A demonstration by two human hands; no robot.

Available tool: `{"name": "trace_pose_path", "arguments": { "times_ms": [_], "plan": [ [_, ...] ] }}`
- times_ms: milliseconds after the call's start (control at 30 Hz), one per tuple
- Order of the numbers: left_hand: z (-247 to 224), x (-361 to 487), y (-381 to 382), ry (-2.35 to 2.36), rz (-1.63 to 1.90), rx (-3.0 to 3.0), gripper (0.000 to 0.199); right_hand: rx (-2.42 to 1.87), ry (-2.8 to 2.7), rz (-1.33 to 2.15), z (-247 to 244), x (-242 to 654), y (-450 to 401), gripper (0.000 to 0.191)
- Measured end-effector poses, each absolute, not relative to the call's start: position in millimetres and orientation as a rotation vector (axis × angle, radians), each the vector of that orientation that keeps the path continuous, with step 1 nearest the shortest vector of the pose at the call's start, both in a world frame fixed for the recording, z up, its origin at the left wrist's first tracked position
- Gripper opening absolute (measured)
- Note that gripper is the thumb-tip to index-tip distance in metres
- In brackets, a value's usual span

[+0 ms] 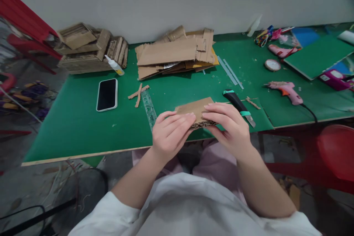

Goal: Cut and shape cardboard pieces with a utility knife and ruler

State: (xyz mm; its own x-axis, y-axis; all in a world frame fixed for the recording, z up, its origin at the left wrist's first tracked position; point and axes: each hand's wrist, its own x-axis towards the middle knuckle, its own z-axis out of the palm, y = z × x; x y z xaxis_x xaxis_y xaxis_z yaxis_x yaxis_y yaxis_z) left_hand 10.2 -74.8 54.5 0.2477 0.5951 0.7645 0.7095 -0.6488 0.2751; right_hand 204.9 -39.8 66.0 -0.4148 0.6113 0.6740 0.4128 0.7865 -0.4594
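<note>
A small stack of brown cardboard pieces (pixel 195 108) is between my hands at the table's front edge, its corrugated edges facing me. My left hand (pixel 170 131) is closed on its left side, fingers lying over the top. On the right, my right hand (pixel 229 123) grips the other side with fingers on top and the thumb below. A black and teal utility knife (pixel 235 102) lies just past my right hand, its blade pointing toward me. Partly behind my left hand is a clear plastic ruler (pixel 148 107). Two crossed cardboard strips (pixel 138 94) rest by the ruler's far end.
On the green table (pixel 74 129) are a phone (pixel 107 95), a glue bottle (pixel 114 65), stacked cardboard frames (pixel 83 49) and a cardboard pile (pixel 168 52). Clear glue sticks (pixel 229 72), a tape roll (pixel 272 65) and a pink glue gun (pixel 287 91) lie right. A red stool (pixel 336 151) stands nearby.
</note>
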Motion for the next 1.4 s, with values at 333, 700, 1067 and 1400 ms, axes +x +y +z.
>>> {"name": "trace_pose_path", "arguments": {
  "times_ms": [333, 700, 1067, 1400],
  "plan": [
    [58.5, 15.3, -76.1, -1.156, -1.197, -2.301, 0.033, -0.798, -2.007, 0.159, 63.0, 201.6, -40.2, 0.035],
    [43.0, -14.6, -83.9, -1.684, -1.117, -2.482, 0.064, -0.981, -1.718, 0.160, 29.6, 231.7, -30.5, 0.033],
    [-18.1, -7.4, -143.1, -1.427, -0.559, -3.039, 0.052, -1.068, -0.602, 0.816, 6.8, 259.0, -36.5, 0.018],
    [-6.2, -49.2, -2.2, -2.047, 0.032, -2.442, 0.066, -1.492, -1.053, 1.311, 14.3, 248.5, -21.8, 0.035]
  ]
}}
